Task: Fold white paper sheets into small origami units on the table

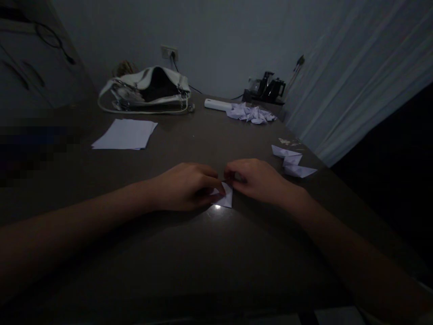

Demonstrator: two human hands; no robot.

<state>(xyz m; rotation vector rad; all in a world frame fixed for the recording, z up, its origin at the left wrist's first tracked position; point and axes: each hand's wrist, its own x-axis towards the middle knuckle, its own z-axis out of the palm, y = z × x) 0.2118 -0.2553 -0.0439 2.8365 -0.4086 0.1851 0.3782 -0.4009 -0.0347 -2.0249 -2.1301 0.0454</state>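
A small folded piece of white paper (227, 198) lies on the dark table (203, 253) between my hands. My left hand (189, 187) rests over its left part, with thumb and fingers closed down on it, hiding that side. At its upper right corner, the curled fingertips of my right hand (255, 178) pinch the paper's edge. To the right of my right hand sit folded paper pieces (292, 160) with pointed ends. A stack of white paper sheets (125, 134) lies beyond my left arm.
A white handbag (149, 88) stands at the back left, near a wall socket (169, 53). A heap of folded paper shapes (250, 113) lies at the back right beside a white elongated object (217, 104). Behind it is a black kettle (278, 89). A pale curtain (352, 67) hangs along the right edge.
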